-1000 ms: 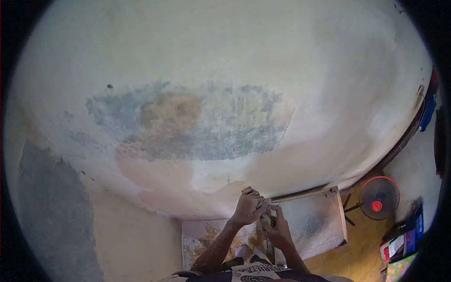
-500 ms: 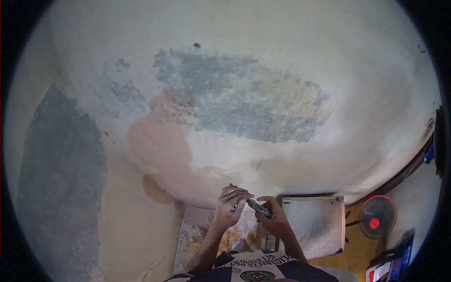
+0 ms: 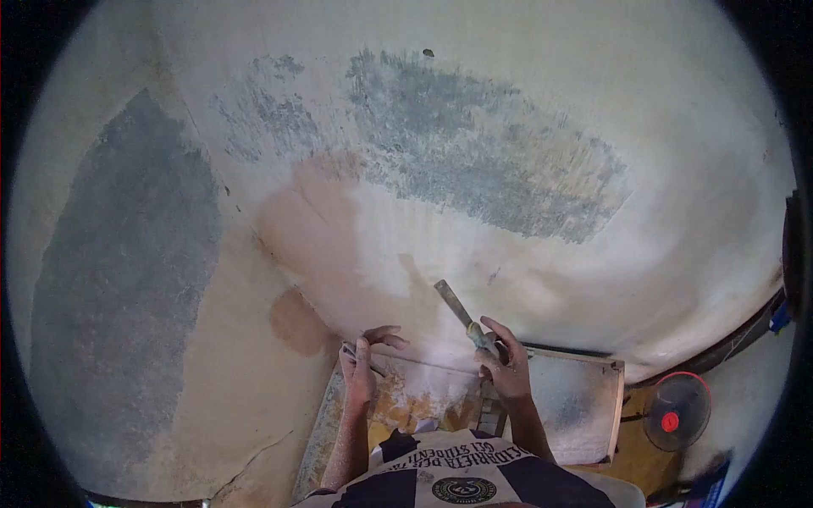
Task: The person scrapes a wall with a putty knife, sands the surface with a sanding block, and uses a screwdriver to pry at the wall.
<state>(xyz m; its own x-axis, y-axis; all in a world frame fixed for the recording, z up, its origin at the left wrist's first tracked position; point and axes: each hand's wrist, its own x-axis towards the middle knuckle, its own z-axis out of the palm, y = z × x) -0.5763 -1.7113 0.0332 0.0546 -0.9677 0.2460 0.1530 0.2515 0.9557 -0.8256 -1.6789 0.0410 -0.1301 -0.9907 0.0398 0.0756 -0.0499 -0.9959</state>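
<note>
My right hand (image 3: pixel 506 366) grips a narrow scraper (image 3: pixel 456 305) by its greenish, dust-coated handle. The flat blade points up and left in front of the wall (image 3: pixel 389 288), not clearly touching it. Lower left of the scraper is my left hand (image 3: pixel 362 364), powdered with white dust, its fingers bent over to the right. A thin, dark, flat item lies across its palm; what it is I cannot make out. Rough grey patches (image 3: pixel 457 152) mark the pale wall, and a larger grey area (image 3: pixel 127 271) covers the left wall.
Below the hands is a dusty, orange-stained surface (image 3: pixel 415 394). A framed pale panel (image 3: pixel 572 406) stands right of my right hand. Further right is a round fan (image 3: pixel 677 412) with a red rim and centre. A dark curved edge (image 3: pixel 728 343) runs along the right side.
My hands have moved apart, the left one leftward. The scraper, earlier held near the left hand, now points up with its blade in sight. The view has shifted, moving the wall patches.
</note>
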